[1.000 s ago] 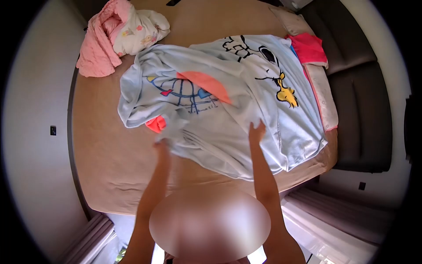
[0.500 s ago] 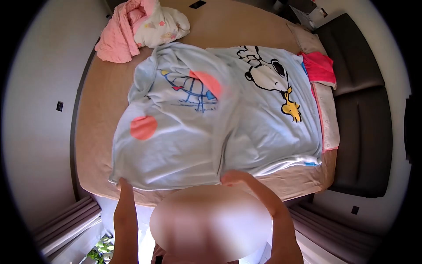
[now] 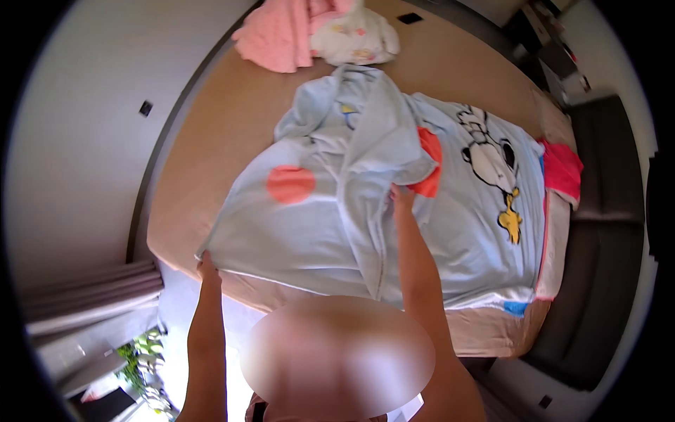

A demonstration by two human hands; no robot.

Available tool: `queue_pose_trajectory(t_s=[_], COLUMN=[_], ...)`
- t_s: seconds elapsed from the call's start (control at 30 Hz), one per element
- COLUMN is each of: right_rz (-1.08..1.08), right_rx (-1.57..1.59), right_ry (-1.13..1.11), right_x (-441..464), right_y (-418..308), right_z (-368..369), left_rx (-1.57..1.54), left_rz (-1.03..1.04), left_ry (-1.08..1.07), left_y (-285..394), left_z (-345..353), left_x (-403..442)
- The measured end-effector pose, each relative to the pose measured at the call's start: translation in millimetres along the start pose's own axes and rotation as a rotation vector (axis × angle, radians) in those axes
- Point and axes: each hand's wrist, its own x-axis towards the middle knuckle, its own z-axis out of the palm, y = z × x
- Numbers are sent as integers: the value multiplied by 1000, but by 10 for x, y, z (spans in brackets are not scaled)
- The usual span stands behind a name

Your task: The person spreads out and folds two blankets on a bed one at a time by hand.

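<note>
A pale blue fleece blanket [image 3: 309, 239], printed with a black-and-white cartoon dog, a yellow bird and coral dots, is spread over the bed. Its left half is bunched into loose folds. At the near left corner, the fingers of my left hand [image 3: 208, 267] are closed on the blanket's edge. My right hand [image 3: 402, 199] reaches in over the middle and pinches a fold beside a coral patch; its fingertips are partly hidden by the cloth.
The bed [image 3: 204, 176] has a tan sheet and a dark headboard [image 3: 605, 211] at right. A pink and white quilt [image 3: 281, 32] lies at the far side near a black phone-like object [image 3: 409, 18]. Pink cloth [image 3: 562, 172] covers part of a pillow [image 3: 559, 239]. Curtains [image 3: 91, 288] hang at left.
My right hand has moved away from the bed's near edge to the blanket's middle, and the cloth there has gathered into folds. My left hand stays at the corner. The view has turned.
</note>
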Motion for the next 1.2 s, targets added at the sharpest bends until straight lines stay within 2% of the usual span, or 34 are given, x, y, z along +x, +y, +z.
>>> queue_pose_trajectory(t_s=[0.03, 0.07, 0.13, 0.2, 0.23, 0.27, 0.3, 0.37, 0.4, 0.43, 0.47, 0.5, 0.53, 0.57, 0.6, 0.63, 0.7, 0.77, 0.83, 0.97, 1.03, 1.07, 1.1, 1.17, 1.2], right_rz=[415, 417, 219, 60, 11, -40, 32, -653, -802, -1094, -519, -1038, -1037, -1025, -1225, -1228, -999, -1023, -1010, -1068, -1220, -1216, -1222, -1303, -1333], right_rx=[81, 61, -51, -985, -897, -809, -957, -905, -847, -744, -584, -731, -755, -774, -818, -811, -756, -821, -779, -581, -483, -617, -620, -638, -601], right_ry=[-133, -172, -148, -20, 5, 24, 115, -126, -284, -341, -771, -806, -1014, -1342, -1407, -1420, -1350, -1206, -1188, -1303, -1406, -1449, -1453, -1408, -1334], right_x=[97, 153, 162, 30, -101, -218, -601, -881, -1270, -1793, -2327, -2850, -3232, -3478, -3662, -3720, -3700, -3540, -3484, -3800, -3968, -4011, -3989, -3917, -3817], right_y=[35, 122, 173, -53, -177, -281, -671, -476, -353, -323, -217, -246, -118, -166, -209, -121, 48, -35, -222, -125, 72, 160, 191, 201, 149], right_z=[58, 167, 359, 417, 481, 539, 695, 1030, 1258, 1489, 1613, 1703, 1793, 1894, 1904, 1904, 1908, 1968, 2137, 2558, 2700, 2701, 2731, 2785, 2849], left_rx=[79, 152, 109, 45, 25, -78, -177, -206, -250, -265, -296, -329, -345, -362, -374, -379, -230, -231, -221, -303, -223, -60, -68, 473, 563], left_rz=[-42, -90, -122, -183, -180, -244, -311, -370, -356, -356, -359, -360, -356, -369, -383, -379, -398, -391, -323, -336, -311, -186, -187, 209, 175], left_ry=[4, 7, 19, 32, 54, -39, -127, -150, -198, -179, -197, -217, -209, -213, -214, -201, -246, -222, -295, -305, -137, -147, -146, -222, -222], left_y=[47, 78, 126, 146, 117, 44, -36, -33, -51, -38, -17, -18, -37, -56, -91, -127, -207, -179, -225, -193, -37, 39, -18, -190, -156], left_z=[-124, -253, -465, -588, -646, -720, -833, -769, -728, -660, -593, -553, -524, -505, -542, -606, -705, -714, -780, -772, -659, -589, -544, -484, -447], left_x=[13, 3, -74, -125, -117, -84, -101, -179, -188, -193, -213, -246, -258, -240, -196, -153, -66, -88, -77, -162, -297, -365, -281, -80, -41])
